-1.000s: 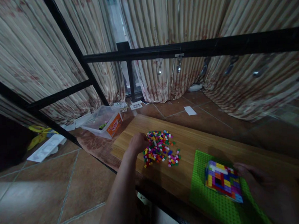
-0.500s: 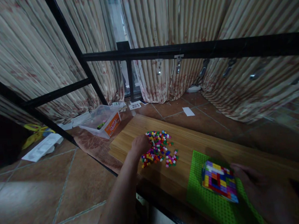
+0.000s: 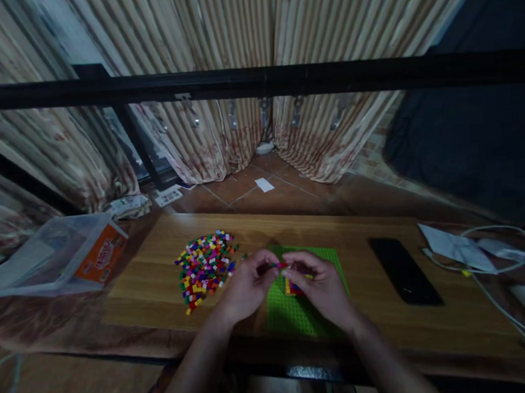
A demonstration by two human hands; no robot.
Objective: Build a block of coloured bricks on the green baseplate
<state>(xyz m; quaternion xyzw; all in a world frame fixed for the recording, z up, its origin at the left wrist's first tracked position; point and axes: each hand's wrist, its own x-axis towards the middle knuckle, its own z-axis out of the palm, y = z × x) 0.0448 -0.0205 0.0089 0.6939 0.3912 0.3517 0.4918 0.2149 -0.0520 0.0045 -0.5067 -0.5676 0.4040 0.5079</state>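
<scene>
Nearest: left hand (image 3: 248, 282) and right hand (image 3: 320, 284), fingertips meeting over green baseplate (image 3: 295, 312). Small red brick (image 3: 282, 265) pinched between both hands' fingertips, fingers closed on it, long axis roughly left-right. Directly below fingers, partly hidden: multicoloured brick block (image 3: 292, 287) on baseplate, closer to right hand. Left of left hand, near: loose brick pile (image 3: 206, 267) on wooden board (image 3: 152, 272). Right, well apart: black phone (image 3: 404, 270). Beyond: clear plastic box (image 3: 58, 254), white cable (image 3: 503, 248), curtains (image 3: 236, 33).
</scene>
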